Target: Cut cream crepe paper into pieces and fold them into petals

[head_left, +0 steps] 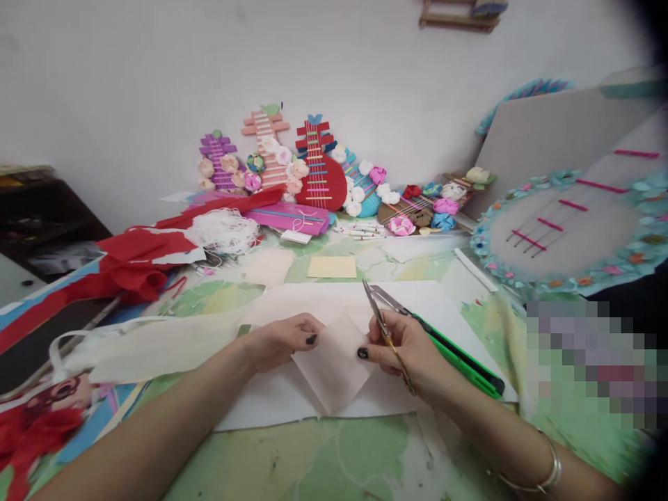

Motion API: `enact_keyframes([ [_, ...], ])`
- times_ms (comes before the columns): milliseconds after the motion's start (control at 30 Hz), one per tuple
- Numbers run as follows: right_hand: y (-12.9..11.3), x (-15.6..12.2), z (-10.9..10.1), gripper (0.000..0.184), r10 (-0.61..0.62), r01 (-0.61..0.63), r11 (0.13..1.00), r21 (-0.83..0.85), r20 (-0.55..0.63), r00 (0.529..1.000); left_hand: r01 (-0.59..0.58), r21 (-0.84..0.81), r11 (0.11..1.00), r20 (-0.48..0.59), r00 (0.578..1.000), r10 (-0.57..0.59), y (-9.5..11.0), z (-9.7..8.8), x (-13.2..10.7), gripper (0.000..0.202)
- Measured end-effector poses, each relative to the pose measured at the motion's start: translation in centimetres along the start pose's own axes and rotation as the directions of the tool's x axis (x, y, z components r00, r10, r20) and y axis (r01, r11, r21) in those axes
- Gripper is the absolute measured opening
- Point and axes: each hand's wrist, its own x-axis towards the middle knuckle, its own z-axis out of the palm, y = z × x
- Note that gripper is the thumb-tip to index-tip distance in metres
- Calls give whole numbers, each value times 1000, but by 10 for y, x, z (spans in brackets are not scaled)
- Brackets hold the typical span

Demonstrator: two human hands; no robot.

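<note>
A thin, translucent white square of paper (334,365) lies tilted like a diamond on a large white sheet (323,299). My left hand (282,341) pinches its left corner, fingers curled. My right hand (404,348) presses a thumb on the square's right corner and also grips small thread snips (383,323), whose blades point up and away. A green-handled cutter (454,355) lies on the sheet just beyond my right hand.
Paper lute-shaped crafts (318,167) and paper flowers (401,224) line the wall. Red paper (136,264) and white string (227,229) sit at left, a yellow note (332,267) at centre, and a round flower-rimmed board (568,229) at right.
</note>
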Motion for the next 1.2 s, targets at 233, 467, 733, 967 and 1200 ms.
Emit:
enact_keyframes([
  [233,-1,-4,9,31,-52,52,998,-34,-7,999,30,181,983,-144,990,-4,18,39,4,20],
  [467,-4,-6,0,27,-79,78,996,32,13,997,-5,95,995,-223,974,26,14,35,3,18],
  [733,-3,-4,-21,51,-80,106,990,-91,255,964,-184,32,982,-205,961,186,17,24,1,17],
  [967,-4,-10,-13,62,-16,92,973,-210,339,941,-217,20,976,-246,945,216,16,23,1,16],
  [1200,-3,-12,-13,66,-16,110,958,-264,332,943,-190,6,982,-252,950,186,14,26,0,19],
])
